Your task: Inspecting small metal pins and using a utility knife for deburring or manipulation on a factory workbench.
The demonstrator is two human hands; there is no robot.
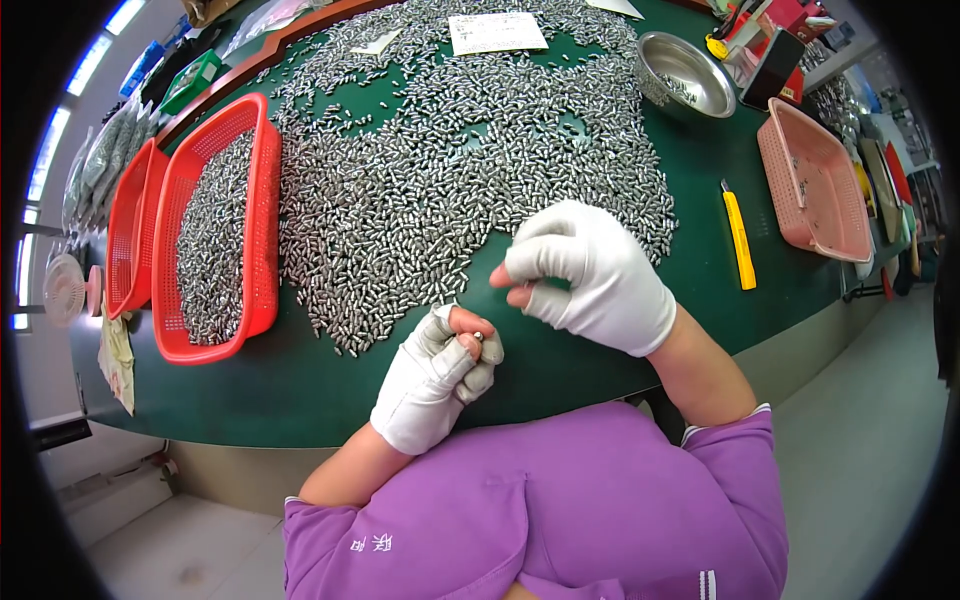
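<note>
Yellow utility knife (740, 238) at right, pink perforated plastic basket (777, 175) beside it, green box (190, 84) upper left, white paper sheet (497, 31) up top.

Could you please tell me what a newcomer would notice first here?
The spread of silvery pieces across the green table would probably come first. The filled red basket at left might follow, then the gloved left hand, front and centre, pinching one small piece.
</note>
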